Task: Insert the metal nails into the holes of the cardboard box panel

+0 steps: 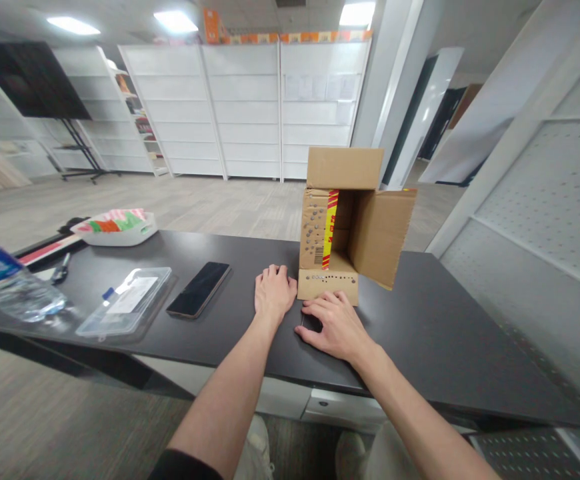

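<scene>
A cardboard box [315, 227] stands on the dark desk [250, 333] with its opening facing me. Its top, right and bottom flaps are folded out, and red-and-yellow tape runs down the left flap. Small round greyish spots dot the left and bottom flaps. My left hand [275, 293] lies palm down on the desk, just left of the box's lower corner, fingers slightly bent. At the near edge of the bottom flap, my right hand [337, 325] rests with its fingertips on or by the cardboard and its thumb spread apart. The area under its palm is hidden.
Left of my hands lie a black phone [199, 289] and a clear plastic case [125, 301]. Further left are a water bottle [13, 283], a pen [61, 268] and a white basket [115, 235] with colourful contents. A perforated white panel [555, 220] borders the right side.
</scene>
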`<state>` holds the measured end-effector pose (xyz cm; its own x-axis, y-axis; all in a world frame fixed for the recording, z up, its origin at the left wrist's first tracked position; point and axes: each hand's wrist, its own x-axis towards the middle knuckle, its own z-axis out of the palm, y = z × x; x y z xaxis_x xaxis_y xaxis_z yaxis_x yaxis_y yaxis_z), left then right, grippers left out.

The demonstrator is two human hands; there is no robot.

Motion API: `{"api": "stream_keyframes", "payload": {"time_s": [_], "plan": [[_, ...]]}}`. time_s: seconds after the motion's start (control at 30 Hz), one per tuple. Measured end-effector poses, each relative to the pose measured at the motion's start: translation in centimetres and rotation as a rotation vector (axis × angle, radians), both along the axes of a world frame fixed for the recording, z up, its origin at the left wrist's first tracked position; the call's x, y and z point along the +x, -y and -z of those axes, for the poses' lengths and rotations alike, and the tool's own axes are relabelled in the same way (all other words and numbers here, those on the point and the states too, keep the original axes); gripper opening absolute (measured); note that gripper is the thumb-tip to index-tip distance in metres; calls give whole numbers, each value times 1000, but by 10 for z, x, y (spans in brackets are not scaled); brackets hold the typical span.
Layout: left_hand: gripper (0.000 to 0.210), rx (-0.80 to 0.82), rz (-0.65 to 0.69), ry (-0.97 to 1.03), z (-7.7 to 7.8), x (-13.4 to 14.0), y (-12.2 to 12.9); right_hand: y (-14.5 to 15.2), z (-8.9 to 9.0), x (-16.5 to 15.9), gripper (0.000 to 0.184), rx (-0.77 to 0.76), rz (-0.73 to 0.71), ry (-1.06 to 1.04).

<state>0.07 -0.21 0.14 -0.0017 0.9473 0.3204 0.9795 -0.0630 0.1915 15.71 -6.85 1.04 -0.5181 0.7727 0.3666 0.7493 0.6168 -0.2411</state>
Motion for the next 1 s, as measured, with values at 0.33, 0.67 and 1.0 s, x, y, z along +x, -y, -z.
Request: {"api": "stream_keyframes", "payload": {"time_s": [0.33, 0.67, 1.0], "plan": [[30, -20, -5, -5, -3, 0, 0, 2, 1, 0, 26, 21, 18, 24], [30, -27, -4, -9, -4, 0, 1, 2, 2, -2, 18, 60, 20, 19], [30, -38, -8, -2, -4, 0, 1, -1, 2, -2, 26, 107, 14, 24]]}}
